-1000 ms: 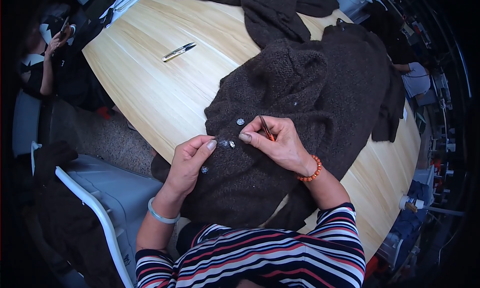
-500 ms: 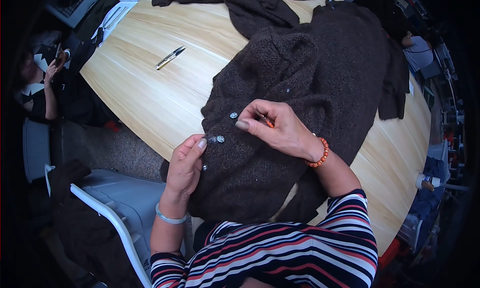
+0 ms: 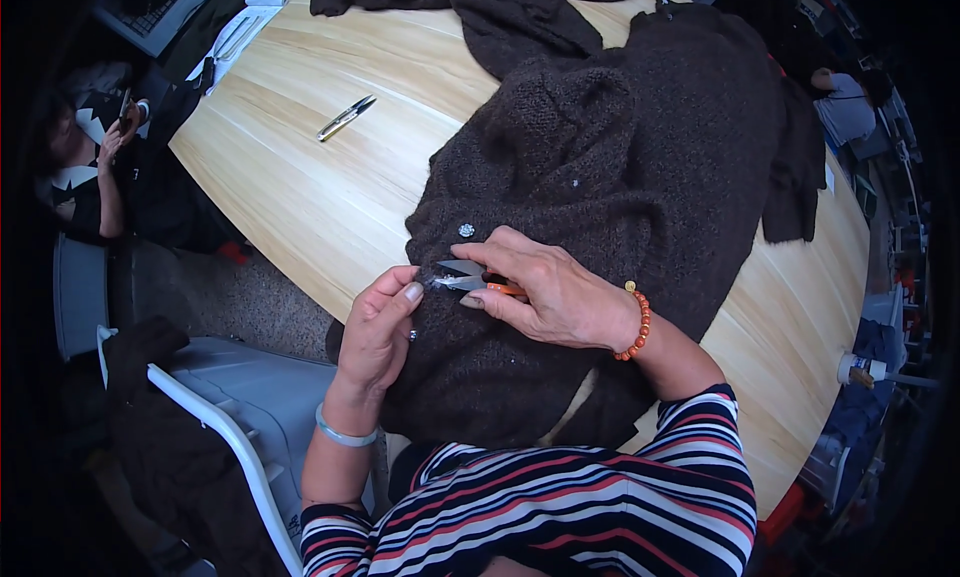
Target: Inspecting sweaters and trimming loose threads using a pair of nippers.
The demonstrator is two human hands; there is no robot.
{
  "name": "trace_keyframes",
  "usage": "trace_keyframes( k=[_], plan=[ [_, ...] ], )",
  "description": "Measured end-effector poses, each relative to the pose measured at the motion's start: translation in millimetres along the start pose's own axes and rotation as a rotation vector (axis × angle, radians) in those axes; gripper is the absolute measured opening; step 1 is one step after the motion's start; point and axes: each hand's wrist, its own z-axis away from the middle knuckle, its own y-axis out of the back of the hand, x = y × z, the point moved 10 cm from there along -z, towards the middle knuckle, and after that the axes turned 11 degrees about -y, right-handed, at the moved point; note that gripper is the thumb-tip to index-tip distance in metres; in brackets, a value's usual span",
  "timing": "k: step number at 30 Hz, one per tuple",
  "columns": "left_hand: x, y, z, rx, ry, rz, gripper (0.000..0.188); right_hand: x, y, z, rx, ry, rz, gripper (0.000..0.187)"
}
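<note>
A dark brown knitted cardigan [image 3: 690, 157] lies spread in front of me, with shiny jewelled buttons along its left edge. My left hand [image 3: 376, 327] is closed in a pinch on that edge, beside a button with pale wisps of thread. My right hand [image 3: 555, 292] grips orange-handled thread snips [image 3: 462, 278]. Their blades are spread and reach over that button, partly covering it, close to my left fingertips. Just above the blades sits another jewelled button [image 3: 466, 231]. A smaller shiny one [image 3: 413, 335] shows beside my left hand.
A second pair of snips [image 3: 346, 119] lies on the wooden table [image 3: 270, 167], left of the cardigan. More brown knitwear [image 3: 530, 22] covers the far side. Papers [image 3: 240, 37] rest at the far left corner. A grey chair [image 3: 240, 387] stands at lower left; a person [image 3: 95, 162] sits beyond it.
My right hand has turned and moved down and left, bringing the snips' spread blades to the button by my left fingers. My left hand keeps its pinch nearly in place.
</note>
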Motion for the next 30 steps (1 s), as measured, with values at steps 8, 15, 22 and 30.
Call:
trace_keyframes(
  k=[8,15,22,30],
  plan=[
    [-2.2,2.7,1.3,0.013,-0.001,0.068,0.022,3.5,3.8,0.9,0.032,-0.001,0.002,0.039],
    [-1.4,-2.2,1.6,-0.028,-0.028,0.012,0.021,-4.0,-1.8,-1.4,0.005,0.056,0.017,0.033],
    [-1.4,-1.7,1.8,-0.028,-0.015,0.014,0.02,4.2,9.4,-2.7,0.073,0.007,-0.082,0.028],
    [-4.3,2.1,0.0,0.015,0.008,0.12,0.022,6.1,11.1,3.2,0.109,0.006,-0.015,0.034]
  ],
)
